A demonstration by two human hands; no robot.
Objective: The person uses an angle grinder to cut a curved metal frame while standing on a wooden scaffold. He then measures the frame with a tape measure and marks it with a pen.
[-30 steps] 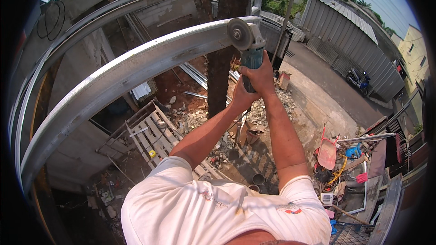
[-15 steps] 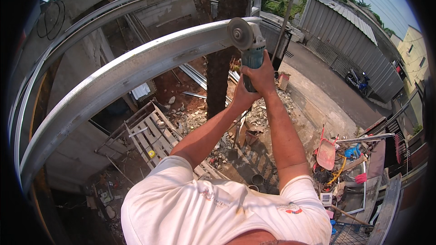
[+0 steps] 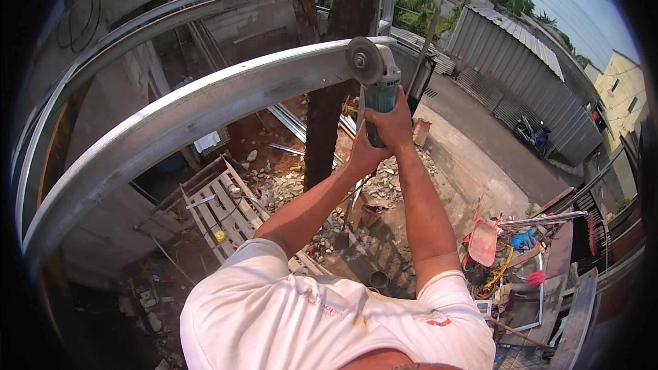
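From my remote station I confirm both hands are closed around the angle grinder [image 3: 382,99]. The right hand [image 3: 392,127] grips the body; the left hand [image 3: 368,155] grips the rear. The grinder is located at the right end of the metal beam [image 3: 199,113]. I cannot verify disc [image 3: 366,61] contact. A tree trunk [image 3: 354,3] stands behind the beam.

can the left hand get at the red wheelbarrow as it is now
Probably not: the left hand is wrapped around the lower part of the angle grinder, and the red wheelbarrow appears to be well below, out beyond the right arm.
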